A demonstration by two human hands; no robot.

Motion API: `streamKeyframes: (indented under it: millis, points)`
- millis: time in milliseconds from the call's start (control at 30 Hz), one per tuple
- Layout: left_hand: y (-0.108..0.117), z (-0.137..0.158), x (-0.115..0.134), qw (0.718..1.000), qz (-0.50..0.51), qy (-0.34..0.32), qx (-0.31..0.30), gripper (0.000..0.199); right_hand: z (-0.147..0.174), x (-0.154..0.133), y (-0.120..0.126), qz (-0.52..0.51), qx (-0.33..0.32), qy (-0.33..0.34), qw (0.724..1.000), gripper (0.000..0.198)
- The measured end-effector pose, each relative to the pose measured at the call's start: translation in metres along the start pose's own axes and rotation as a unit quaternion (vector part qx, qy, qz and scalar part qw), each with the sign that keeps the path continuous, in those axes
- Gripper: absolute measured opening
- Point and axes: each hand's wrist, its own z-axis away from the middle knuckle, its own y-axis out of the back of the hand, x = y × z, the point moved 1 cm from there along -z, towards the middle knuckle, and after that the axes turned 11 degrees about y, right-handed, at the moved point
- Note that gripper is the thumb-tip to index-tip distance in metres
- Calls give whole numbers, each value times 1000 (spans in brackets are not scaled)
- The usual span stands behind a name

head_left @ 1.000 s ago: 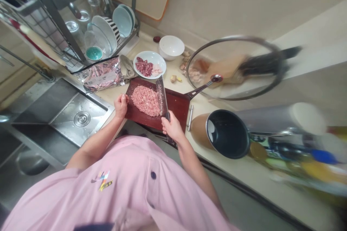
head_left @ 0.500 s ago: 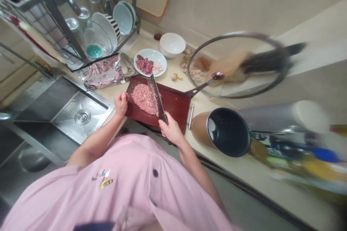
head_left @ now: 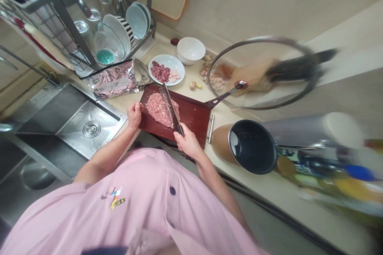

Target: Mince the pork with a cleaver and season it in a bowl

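My right hand [head_left: 188, 141] is wrapped round the handle of a cleaver [head_left: 170, 107]. Its blade lies across a flat heap of pink minced meat [head_left: 157, 109], with bits of mince stuck along the steel. Under the meat is a dark red cutting board [head_left: 194, 121] with a metal handle at its right end. My left hand [head_left: 134, 114] is closed on the board's left edge. Just behind the board, a white plate [head_left: 167, 59] carries dark red meat pieces and some paler ones.
A steel sink [head_left: 116, 121] is at left, below a dish rack [head_left: 140, 44] with bowls. A foil bag [head_left: 113, 81], a white bowl [head_left: 191, 50] and ginger [head_left: 193, 85] lie behind the board. A large glass lid [head_left: 260, 107] and a dark-lined pot [head_left: 254, 147] stand right.
The cleaver's blade has shifted slightly left over the mince, its tip a little lower. My left hand stays on the board's edge.
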Motion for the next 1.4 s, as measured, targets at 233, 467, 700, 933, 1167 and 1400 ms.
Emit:
streamKeyframes:
  millis: [233, 467, 700, 933, 1167, 1400]
  points:
    - [0, 1, 2, 1000, -8, 5, 0, 45, -7, -6, -7, 10, -20, 15, 1000, 45]
    - [0, 2, -1, 1000, -5, 7, -1, 44, -24, -3, -19, 26, -83, 7, 996, 40]
    - [0, 0, -9, 1000, 10, 14, 7, 45, -24, -26, -16, 162, -23, 93, 982, 54]
    - [0, 1, -9, 999, 19, 27, 5, 45, -23, -34, -20, 220, -71, 71, 970, 53]
    - [0, 2, -9, 999, 18, 34, 13, 45, -28, -31, -14, 142, -77, 95, 982, 51]
    - [0, 4, -7, 999, 22, 38, 15, 44, -25, -32, -15, 137, -91, 98, 982, 50]
